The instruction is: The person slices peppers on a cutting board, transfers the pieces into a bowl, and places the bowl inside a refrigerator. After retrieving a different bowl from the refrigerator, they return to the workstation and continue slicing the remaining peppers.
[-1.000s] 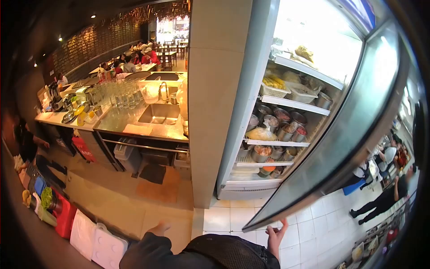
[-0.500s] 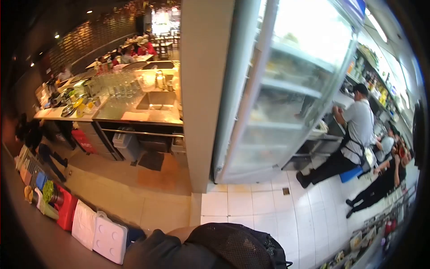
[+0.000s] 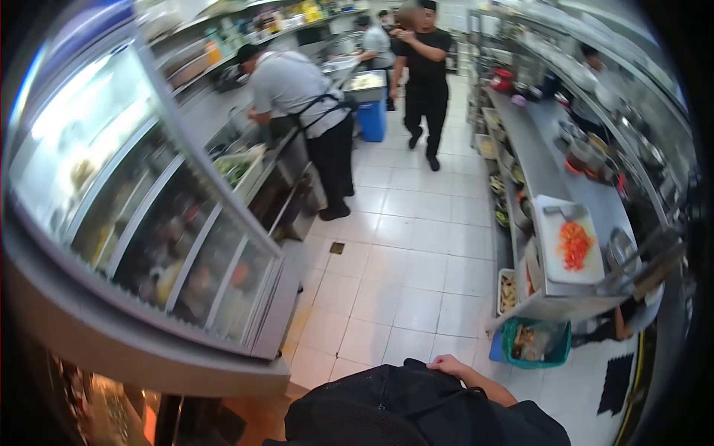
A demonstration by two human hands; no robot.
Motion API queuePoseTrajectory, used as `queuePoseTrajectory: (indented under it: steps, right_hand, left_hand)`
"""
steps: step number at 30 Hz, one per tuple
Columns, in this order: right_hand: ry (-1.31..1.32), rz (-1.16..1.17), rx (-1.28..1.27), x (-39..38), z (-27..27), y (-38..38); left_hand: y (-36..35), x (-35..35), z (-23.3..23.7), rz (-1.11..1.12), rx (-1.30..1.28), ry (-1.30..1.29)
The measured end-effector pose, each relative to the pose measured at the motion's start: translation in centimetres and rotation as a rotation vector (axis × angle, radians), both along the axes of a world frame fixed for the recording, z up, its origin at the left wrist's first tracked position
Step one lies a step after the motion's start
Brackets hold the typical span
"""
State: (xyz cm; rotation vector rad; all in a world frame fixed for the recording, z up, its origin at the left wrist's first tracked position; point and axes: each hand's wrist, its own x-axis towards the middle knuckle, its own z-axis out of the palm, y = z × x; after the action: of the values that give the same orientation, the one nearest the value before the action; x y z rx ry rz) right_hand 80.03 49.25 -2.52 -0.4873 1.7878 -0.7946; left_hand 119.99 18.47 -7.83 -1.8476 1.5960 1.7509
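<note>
At the bottom of the head view my right hand is closed on the upper edge of a black garment, partly of mesh, that covers my front. The bare right forearm runs down into a dark sleeve. My left hand is not in view. Right of my hand, on the floor, stands a bin with a green liner holding waste. Above it, on the steel counter's end, a white cutting board carries chopped red-orange pieces and a broad blade.
A glass-door fridge stands at left. Beyond it a person in a white shirt leans over a counter; another in black stands in the aisle. The steel counter and shelves run along the right, with a person behind.
My view has swung right, from the dining side to the kitchen aisle. The fridge now appears at left, and my right hand has come into sight on the garment.
</note>
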Motion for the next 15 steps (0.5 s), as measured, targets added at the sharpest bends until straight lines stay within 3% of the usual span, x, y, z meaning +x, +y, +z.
queuePoseTrajectory:
  steps: [1,3,5,6,9,15]
  right_hand:
    - [-0.013,-0.04,0.0,0.1,-0.3,1.4]
    - [0.17,-0.343,0.095,0.3,-3.0,6.0]
    - [0.229,-0.272,0.326,0.4,-7.5,10.8]
    - [0.357,-0.057,0.275,1.0,-19.8,16.0]
    - [0.068,-0.203,0.503,1.3,-15.4,18.1]
    - [-0.106,-0.549,0.412,-3.6,-11.8,12.6]
  left_hand:
    - [-0.1,-1.3,0.2,-0.02,0.009,-0.005]
    - [-0.6,-4.3,1.0,-0.047,0.003,0.003]
    - [-1.2,-7.6,1.8,-0.06,-0.01,0.023]
    - [-1.6,-9.3,2.3,-0.066,-0.014,0.033]
    - [-3.6,-14.4,2.7,-0.106,-0.015,0.047]
    - [-9.3,-23.9,2.1,-0.271,0.018,-0.002]
